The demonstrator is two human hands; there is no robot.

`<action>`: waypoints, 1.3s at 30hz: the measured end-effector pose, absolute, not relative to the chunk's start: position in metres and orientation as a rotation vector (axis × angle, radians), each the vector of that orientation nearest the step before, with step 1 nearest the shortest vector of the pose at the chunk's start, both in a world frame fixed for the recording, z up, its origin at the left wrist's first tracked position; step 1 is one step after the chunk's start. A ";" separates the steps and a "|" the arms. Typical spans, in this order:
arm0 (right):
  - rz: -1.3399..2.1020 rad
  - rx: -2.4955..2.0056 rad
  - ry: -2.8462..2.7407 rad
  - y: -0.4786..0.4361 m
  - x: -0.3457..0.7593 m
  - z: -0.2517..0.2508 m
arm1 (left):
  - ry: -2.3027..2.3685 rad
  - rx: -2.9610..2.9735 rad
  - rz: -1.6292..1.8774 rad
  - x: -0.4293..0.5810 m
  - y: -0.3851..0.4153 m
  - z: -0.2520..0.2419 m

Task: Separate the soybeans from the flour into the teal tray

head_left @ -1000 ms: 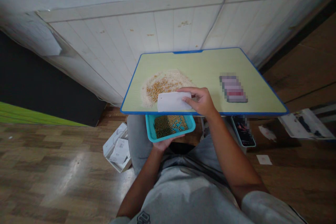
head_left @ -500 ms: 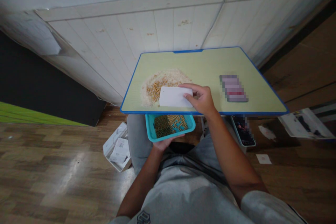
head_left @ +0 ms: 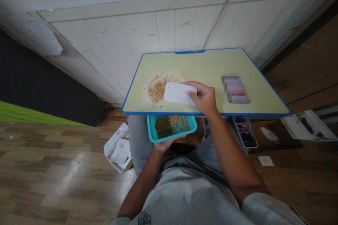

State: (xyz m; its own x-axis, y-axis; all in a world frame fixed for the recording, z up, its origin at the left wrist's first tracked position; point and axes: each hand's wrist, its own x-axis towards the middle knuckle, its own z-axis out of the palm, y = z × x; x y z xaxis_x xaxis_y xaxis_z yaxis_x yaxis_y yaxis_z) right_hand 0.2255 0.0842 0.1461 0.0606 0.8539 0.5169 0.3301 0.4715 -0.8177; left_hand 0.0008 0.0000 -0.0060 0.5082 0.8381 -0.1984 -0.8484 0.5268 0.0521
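Observation:
My right hand (head_left: pixel 204 99) pinches a flat white card (head_left: pixel 179 94) over the pale green table (head_left: pixel 206 68) with a blue rim. The card's left edge reaches into a heap of rice mixed with yellow beans (head_left: pixel 158 86) on the table's left half. My left hand (head_left: pixel 166 143) grips from below a teal tray (head_left: pixel 152 130) holding green and yellow beans, kept just under the table's front edge.
A blurred flat object (head_left: pixel 235 89) lies on the table's right part. A phone (head_left: pixel 245 132) sits below the table edge at right. An open white box (head_left: pixel 118 147) and papers (head_left: pixel 306 129) lie on the wooden floor. A white panelled wall stands behind.
My right hand has carried the white card away from the table's front edge, farther back and slightly right, into the heap. The tray and my left hand stay put.

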 end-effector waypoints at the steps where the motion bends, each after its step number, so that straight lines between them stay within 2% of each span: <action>1: 0.537 -1.089 -1.509 0.084 0.225 0.146 | 0.209 -0.058 1.011 0.001 0.000 -0.006; 29: 0.464 -1.098 -1.432 0.084 0.226 0.140 | 0.278 -0.009 0.997 0.006 0.000 0.010; 39: 0.372 -1.067 -1.440 0.084 0.225 0.139 | 0.257 0.056 0.982 0.004 -0.001 -0.002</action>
State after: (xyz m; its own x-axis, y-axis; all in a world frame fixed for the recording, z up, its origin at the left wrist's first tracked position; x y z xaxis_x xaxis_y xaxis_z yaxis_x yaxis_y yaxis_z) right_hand 0.2255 0.0842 0.1394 0.1705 0.7729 0.6112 0.3799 0.5208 -0.7645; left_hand 0.0040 -0.0009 -0.0019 0.5276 0.8281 -0.1893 -0.8149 0.5563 0.1627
